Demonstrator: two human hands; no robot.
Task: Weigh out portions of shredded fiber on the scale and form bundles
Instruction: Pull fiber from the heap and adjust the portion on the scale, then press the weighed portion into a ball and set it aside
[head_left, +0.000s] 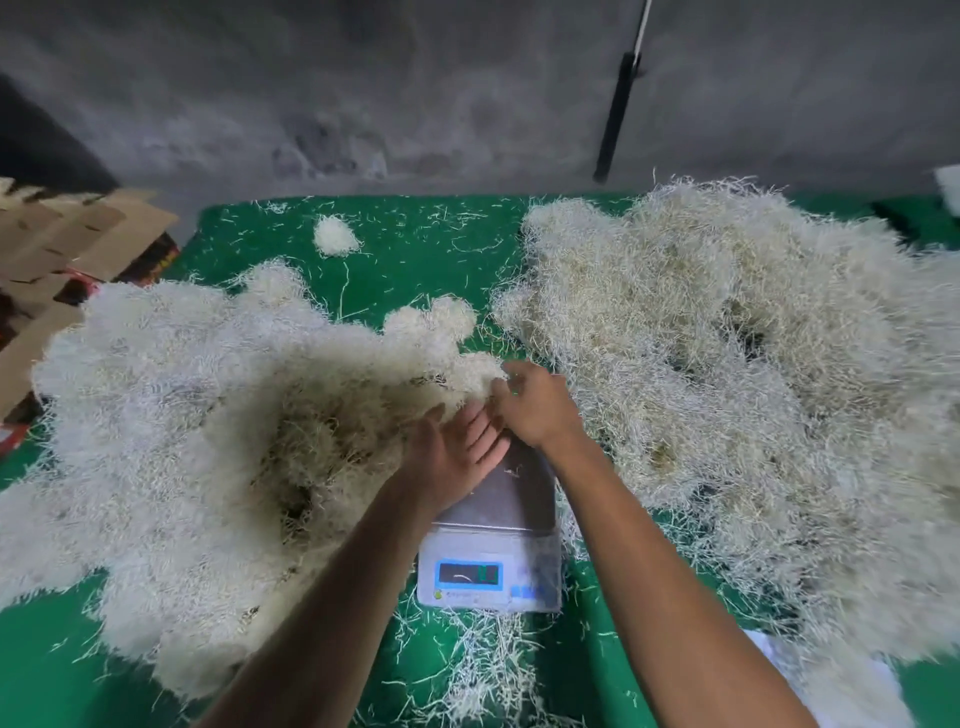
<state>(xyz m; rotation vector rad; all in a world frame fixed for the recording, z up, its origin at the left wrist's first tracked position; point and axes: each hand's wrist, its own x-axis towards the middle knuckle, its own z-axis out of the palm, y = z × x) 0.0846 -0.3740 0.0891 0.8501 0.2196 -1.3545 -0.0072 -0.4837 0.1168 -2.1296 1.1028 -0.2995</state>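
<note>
Shredded fiber is heaped in a large pale pile (197, 431) at the left of a green table (410, 244), beside cardboard pieces (67, 244). At center, over a scale (493, 551), the left hand (457, 452) is held flat, fingers straight; the right hand (535, 405) is curled, pinching fiber strands. A second pile (727, 389) is spread right.

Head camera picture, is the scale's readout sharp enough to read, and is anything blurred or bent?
Head view: the scale's display is small and glary, its digits unreadable; the right fiber pile smears toward the frame edge; the wide lens bows the green table edge; both hands cast a shadow on the left fiber pile.
</note>
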